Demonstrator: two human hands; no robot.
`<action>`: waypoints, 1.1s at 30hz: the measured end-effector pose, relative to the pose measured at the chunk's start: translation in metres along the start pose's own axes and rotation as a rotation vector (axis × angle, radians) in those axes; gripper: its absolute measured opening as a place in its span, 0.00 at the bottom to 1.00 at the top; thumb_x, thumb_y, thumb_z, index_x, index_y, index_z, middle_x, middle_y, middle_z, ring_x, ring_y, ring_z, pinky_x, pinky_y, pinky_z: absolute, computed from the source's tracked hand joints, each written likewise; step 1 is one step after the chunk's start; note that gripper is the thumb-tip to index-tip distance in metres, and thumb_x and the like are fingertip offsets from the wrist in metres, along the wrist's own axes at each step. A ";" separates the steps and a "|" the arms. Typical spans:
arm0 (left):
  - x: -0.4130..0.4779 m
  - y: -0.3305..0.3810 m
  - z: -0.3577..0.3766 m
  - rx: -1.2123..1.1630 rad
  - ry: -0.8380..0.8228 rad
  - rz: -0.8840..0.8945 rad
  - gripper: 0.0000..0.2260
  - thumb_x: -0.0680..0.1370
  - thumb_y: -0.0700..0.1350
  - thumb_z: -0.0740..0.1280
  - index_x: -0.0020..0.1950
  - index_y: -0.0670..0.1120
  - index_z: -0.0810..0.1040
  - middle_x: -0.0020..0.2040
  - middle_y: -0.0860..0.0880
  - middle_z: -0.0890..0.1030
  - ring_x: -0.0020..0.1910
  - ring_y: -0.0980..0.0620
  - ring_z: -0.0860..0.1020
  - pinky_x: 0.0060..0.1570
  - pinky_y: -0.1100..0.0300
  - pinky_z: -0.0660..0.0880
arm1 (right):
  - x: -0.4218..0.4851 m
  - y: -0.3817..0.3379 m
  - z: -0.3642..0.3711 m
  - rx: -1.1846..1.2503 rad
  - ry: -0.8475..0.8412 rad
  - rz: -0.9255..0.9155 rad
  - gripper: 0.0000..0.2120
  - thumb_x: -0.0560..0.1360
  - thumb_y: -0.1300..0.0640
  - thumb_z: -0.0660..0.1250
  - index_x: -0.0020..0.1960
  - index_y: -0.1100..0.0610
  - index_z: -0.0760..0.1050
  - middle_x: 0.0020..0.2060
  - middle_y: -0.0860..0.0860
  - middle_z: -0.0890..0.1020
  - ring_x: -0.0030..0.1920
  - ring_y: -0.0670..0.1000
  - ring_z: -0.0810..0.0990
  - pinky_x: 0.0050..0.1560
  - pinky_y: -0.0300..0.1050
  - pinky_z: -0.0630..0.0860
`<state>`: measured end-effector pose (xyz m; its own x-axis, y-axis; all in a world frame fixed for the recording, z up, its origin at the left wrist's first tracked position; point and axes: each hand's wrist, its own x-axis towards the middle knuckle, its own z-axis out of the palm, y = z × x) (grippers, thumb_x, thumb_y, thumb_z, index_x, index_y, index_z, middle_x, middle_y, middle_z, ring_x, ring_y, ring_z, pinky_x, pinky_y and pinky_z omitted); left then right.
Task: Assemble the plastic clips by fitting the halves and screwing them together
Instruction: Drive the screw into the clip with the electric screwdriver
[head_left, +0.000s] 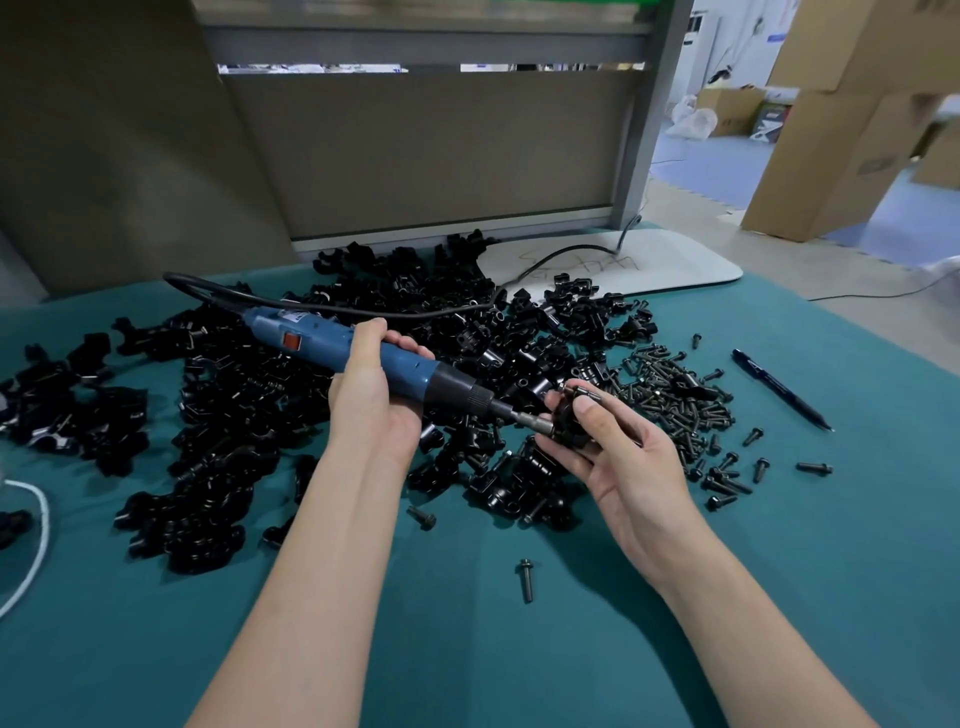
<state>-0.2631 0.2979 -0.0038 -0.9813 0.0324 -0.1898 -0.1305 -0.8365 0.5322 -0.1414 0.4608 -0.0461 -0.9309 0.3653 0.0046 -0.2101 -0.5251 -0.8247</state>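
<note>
A small black plastic clip (569, 415), glossy and knobbly in outline, is held just above the near right edge of the big pile of clip parts (249, 395). A shiny metal bit at the tip of a blue electric screwdriver (395, 358) is set against the clip's left side. The clip is pinched by the right hand (623, 457), thumb on top and fingers curled beneath. The screwdriver's barrel is gripped by the left hand (371, 395), with the fingers wrapped round it, over the middle of the pile. A red switch is seen on the tool's body, and its black cable (311, 306) is trailed across the far part of the pile. The pile is spread over a desk (519, 649) covered in teal cloth. A heap of dark screws (675, 395) is gathered just right of the pile, and a dark pen (779, 389) is laid beyond that heap, well right of the pile. A single screw (525, 579) is seen on the cloth nearer than the pile, and a white cord (36, 545) is looped at the desk's edge, far left of the pile. Behind the pile a grey partition (415, 150) is stood on a white base plate (649, 265). Cardboard boxes (831, 156) are stacked on a blue floor far off to the right behind the pile.
</note>
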 end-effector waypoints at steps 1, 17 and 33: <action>0.000 0.000 0.000 0.001 0.000 0.000 0.08 0.78 0.36 0.68 0.43 0.43 0.72 0.29 0.51 0.76 0.27 0.55 0.75 0.34 0.59 0.78 | 0.000 0.000 0.000 0.003 0.003 0.001 0.14 0.73 0.59 0.72 0.58 0.61 0.84 0.56 0.62 0.86 0.57 0.59 0.86 0.52 0.51 0.84; 0.000 -0.004 0.000 0.015 -0.009 0.009 0.07 0.78 0.35 0.68 0.44 0.43 0.72 0.28 0.50 0.76 0.26 0.55 0.76 0.34 0.58 0.78 | 0.001 0.001 -0.002 -0.005 0.009 -0.002 0.14 0.73 0.59 0.72 0.57 0.61 0.84 0.56 0.62 0.86 0.56 0.59 0.86 0.52 0.49 0.84; -0.002 -0.004 0.002 -0.004 -0.042 -0.012 0.07 0.77 0.35 0.69 0.43 0.43 0.73 0.29 0.50 0.77 0.27 0.55 0.77 0.34 0.58 0.78 | -0.001 0.001 -0.002 -0.023 0.012 -0.039 0.15 0.73 0.58 0.72 0.58 0.61 0.84 0.56 0.62 0.86 0.53 0.57 0.87 0.52 0.48 0.84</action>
<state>-0.2606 0.3018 -0.0038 -0.9847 0.0650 -0.1614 -0.1417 -0.8380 0.5269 -0.1404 0.4613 -0.0476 -0.9184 0.3944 0.0303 -0.2391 -0.4924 -0.8369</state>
